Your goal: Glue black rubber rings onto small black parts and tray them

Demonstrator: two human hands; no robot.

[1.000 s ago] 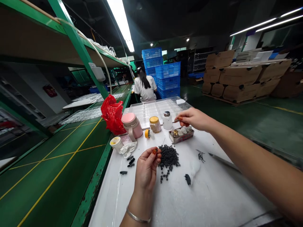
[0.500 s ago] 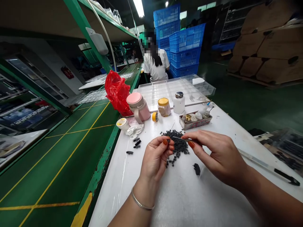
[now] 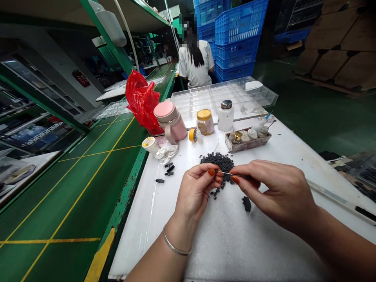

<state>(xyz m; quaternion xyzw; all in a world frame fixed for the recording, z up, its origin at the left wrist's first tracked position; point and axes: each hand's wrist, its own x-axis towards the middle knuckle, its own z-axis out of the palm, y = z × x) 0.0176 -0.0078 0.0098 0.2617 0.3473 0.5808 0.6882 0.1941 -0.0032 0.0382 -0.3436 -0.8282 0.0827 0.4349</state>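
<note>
Pinching a dark bit [image 3: 216, 171] in the left hand [image 3: 192, 192], thin tool [image 3: 226, 173] in the right hand [image 3: 277, 192], tip right at it, over the bench [image 3: 235, 246] by the black pile [image 3: 216, 158], so a loose grip could easily lose that bit in there

Before me: one white table [image 3: 158, 239], brightly lit. To my left: one long green bench [image 3: 76, 201], marked with yellow lines; one green-framed shelf [image 3: 53, 9] above it; grey wall [image 3: 60, 58] beyond. Ahead of me: stacked blue crates [image 3: 239, 25]. To my right: green floor [image 3: 286, 96], brown cardboard boxes [image 3: 329, 39] in a stack. Far room: dim.
</note>
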